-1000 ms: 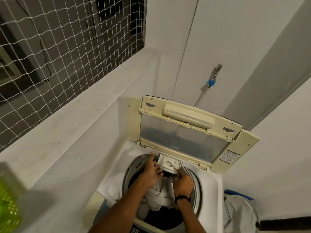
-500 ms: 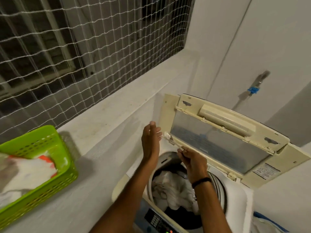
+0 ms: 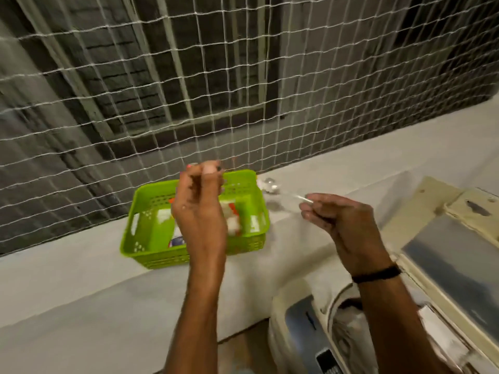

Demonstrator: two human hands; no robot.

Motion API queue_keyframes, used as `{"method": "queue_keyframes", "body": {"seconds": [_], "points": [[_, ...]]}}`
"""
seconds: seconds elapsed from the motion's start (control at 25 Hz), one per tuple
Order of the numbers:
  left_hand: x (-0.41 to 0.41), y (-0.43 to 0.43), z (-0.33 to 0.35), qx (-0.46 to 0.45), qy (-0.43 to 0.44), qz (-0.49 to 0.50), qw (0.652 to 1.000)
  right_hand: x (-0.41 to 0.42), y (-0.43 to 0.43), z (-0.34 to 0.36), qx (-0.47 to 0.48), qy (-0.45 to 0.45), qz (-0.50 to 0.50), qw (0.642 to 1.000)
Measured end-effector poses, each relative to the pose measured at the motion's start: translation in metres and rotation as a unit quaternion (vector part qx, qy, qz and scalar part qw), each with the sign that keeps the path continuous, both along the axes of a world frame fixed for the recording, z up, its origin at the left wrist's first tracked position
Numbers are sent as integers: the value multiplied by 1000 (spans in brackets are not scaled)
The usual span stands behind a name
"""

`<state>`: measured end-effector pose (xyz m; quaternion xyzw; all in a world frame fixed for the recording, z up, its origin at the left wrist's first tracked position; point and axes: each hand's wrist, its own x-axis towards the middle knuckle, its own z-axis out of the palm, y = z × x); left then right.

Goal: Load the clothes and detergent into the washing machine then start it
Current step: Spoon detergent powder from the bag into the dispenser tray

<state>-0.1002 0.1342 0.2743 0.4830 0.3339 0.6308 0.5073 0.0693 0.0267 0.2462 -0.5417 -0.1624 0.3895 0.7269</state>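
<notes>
My right hand (image 3: pixel 343 225) is shut on the thin handle of a clear plastic spoon (image 3: pixel 279 190), whose bowl points left toward a green basket (image 3: pixel 135 238). In front of that basket my left hand (image 3: pixel 201 211) is raised with its fingers loosely curled and nothing in it. The basket stands on a white ledge (image 3: pixel 67 279) and holds white and orange packets (image 3: pixel 232 222), partly hidden by my left hand. The washing machine (image 3: pixel 294 317) is at the bottom right with its lid (image 3: pixel 453 265) up. Pale clothes (image 3: pixel 348 327) lie in its drum.
A white rope net (image 3: pixel 216 90) covers the window above the ledge, close behind the basket. The machine's control panel (image 3: pixel 324 357) faces me at the bottom edge. A narrow gap of floor shows between ledge wall and machine.
My view has swung left from the machine to the basket. Both hands rose out of the drum and moved left toward the basket, the right one carrying the clear spoon.
</notes>
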Motion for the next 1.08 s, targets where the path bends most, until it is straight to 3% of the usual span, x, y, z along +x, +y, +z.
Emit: {"method": "queue_keyframes", "body": {"seconds": [0.08,0.16,0.2,0.28,0.36,0.6,0.72,0.8,0.96,1.0,1.08], "points": [[-31,17,-4,-17,51,54,997,-21,27,9,-50,-130,42,989],[-55,30,-9,-44,168,87,981,-40,50,12,-131,-356,71,922],[-65,36,-13,-59,265,86,959,-49,60,14,-166,-459,90,868],[-79,45,-22,-91,469,62,876,-65,81,17,-233,-566,118,782],[-85,50,-27,-91,555,9,827,-74,99,18,-278,-584,131,751],[-85,56,-33,-82,665,-96,736,-77,119,16,-324,-538,155,763],[-84,58,-32,-82,681,-89,722,-82,126,9,-339,-469,204,790],[-87,59,-33,-59,671,-85,734,-93,128,8,-338,-403,241,816],[-97,66,-39,-45,616,-78,782,-96,131,7,-282,-198,241,907],[-97,66,-39,-44,604,-71,793,-95,133,7,-273,-175,230,918],[-97,65,-39,-50,591,-53,803,-93,134,6,-271,-221,195,916]]}}
